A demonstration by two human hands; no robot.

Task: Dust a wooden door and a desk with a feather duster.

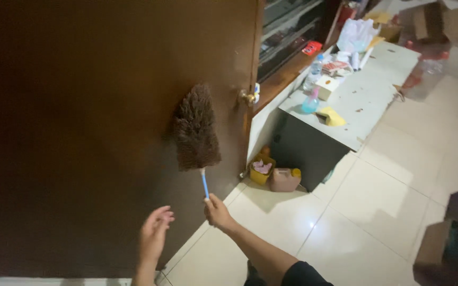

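Note:
My right hand [217, 212] grips the blue handle of a brown feather duster [195, 130]. The duster's fluffy head rests against a dark brown wooden door [80, 132], just left of the brass door knob [246, 97]. My left hand [155, 233] hovers lower left, fingers apart and holding nothing, close to the door's surface.
A low pale table [367, 95] right of the door carries a spray bottle [310, 101], a yellow cloth [333, 117], a water bottle and boxes. A brown jug [284, 180] and a yellow container [261, 170] sit on the tiled floor. Cardboard boxes [451, 243] stand at lower right.

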